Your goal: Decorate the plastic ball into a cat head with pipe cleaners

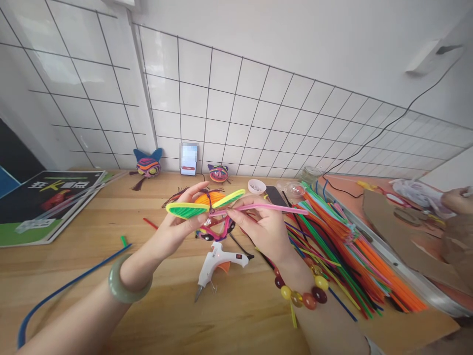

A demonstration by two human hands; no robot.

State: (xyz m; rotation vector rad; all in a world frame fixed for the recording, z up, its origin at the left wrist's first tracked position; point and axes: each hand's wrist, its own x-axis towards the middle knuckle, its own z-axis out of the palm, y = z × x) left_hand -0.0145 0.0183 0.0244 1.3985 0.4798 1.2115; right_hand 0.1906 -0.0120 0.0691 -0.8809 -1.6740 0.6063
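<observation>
My left hand [177, 228] is closed around a small pipe-cleaner mask [187, 211] with green ears edged in yellow, an orange top and a pink and purple face below. The fingers partly cover it. In my right hand [264, 230], thumb and fingers pinch a pink pipe cleaner [284, 209]. Its near end meets the mask between the ears, and the free end points right. Whether that end is fixed to the mask I cannot tell. Below the hands, a white hot glue gun [221, 257] stands on the wooden table [158, 305], nozzle down to the left.
Bundled pipe cleaners [332, 246] spread over the right side. A blue pipe cleaner [74, 279] curves at left, near a magazine [62, 192]. Two finished-looking masks [148, 165] and a phone [189, 159] line the wall. Another person's hand [457, 201] is at far right, beside cardboard [388, 231].
</observation>
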